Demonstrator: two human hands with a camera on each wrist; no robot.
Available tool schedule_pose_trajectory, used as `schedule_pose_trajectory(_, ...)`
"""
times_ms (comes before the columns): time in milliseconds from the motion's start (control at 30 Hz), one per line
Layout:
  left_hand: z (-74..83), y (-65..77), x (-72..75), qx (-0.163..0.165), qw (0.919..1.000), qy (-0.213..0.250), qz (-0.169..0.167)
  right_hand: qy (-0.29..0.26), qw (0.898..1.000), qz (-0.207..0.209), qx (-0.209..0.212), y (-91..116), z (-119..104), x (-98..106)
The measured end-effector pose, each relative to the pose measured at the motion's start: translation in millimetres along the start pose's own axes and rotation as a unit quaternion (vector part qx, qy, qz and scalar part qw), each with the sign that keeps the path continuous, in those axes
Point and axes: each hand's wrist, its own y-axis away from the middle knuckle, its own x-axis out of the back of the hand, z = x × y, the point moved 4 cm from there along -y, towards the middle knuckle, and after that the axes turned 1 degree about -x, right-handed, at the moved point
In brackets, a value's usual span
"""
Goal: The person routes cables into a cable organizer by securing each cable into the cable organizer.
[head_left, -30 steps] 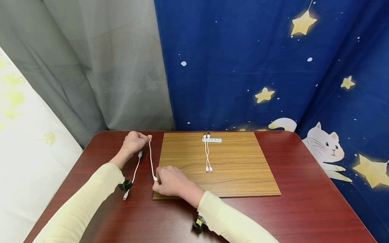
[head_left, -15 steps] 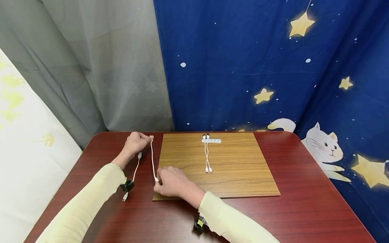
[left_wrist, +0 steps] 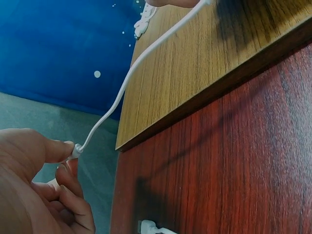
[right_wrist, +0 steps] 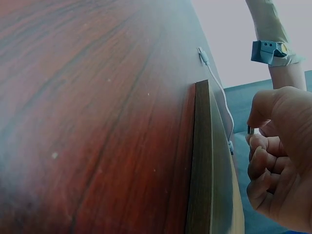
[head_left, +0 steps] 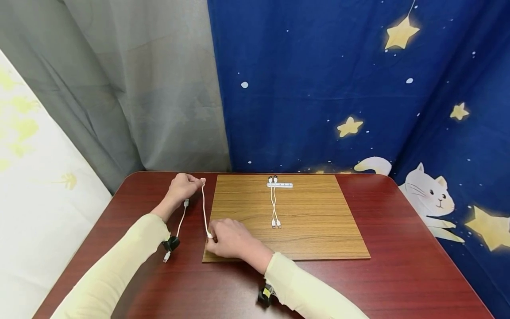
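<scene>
A short white USB cable [head_left: 205, 208] is stretched between both hands above the table, near the wooden board's left edge. My left hand [head_left: 183, 186] pinches its far end between thumb and finger; in the left wrist view the white plug [left_wrist: 77, 150] shows at the fingertips. The near end is pinched by my right hand [head_left: 229, 239], over the board's front left corner; a bit of metal connector [right_wrist: 250, 130] shows there. A second white cable [head_left: 181, 220] lies on the table under my left forearm, partly covered. Two more cables [head_left: 273, 201] cross on the board.
The wooden board [head_left: 311, 221] lies on the dark red table [head_left: 398, 248]. Near the board's back edge a white cable holder strip [head_left: 284, 185] grips the two crossed cables' upper ends. Grey and blue curtains [head_left: 299, 88] hang behind the table.
Both hands, with the cable held taut between them, have shifted slightly to the right toward the board. The view has also shifted a little. The other cables stay put.
</scene>
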Motion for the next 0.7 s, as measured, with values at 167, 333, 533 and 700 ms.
schedule_pose_trajectory(167,5.5,-0.5,-2.8,-0.002,1.0000,0.001,-0.003,0.006,1.000,0.001,-0.004,1,2,2)
schedule_pose_trajectory(333,8.2,-1.4,-5.9,-0.002,1.0000,0.003,0.002,0.005,1.000,0.005,-0.001,3,3,4)
schedule_pose_trajectory(533,16.0,-4.7,-12.3,-0.001,0.9999,0.015,0.004,0.009,1.000,0.018,0.000,7,6,8)
schedule_pose_trajectory(700,22.6,-7.2,-18.2,0.002,0.9995,0.031,0.004,0.011,1.000,0.029,-0.003,9,8,10)
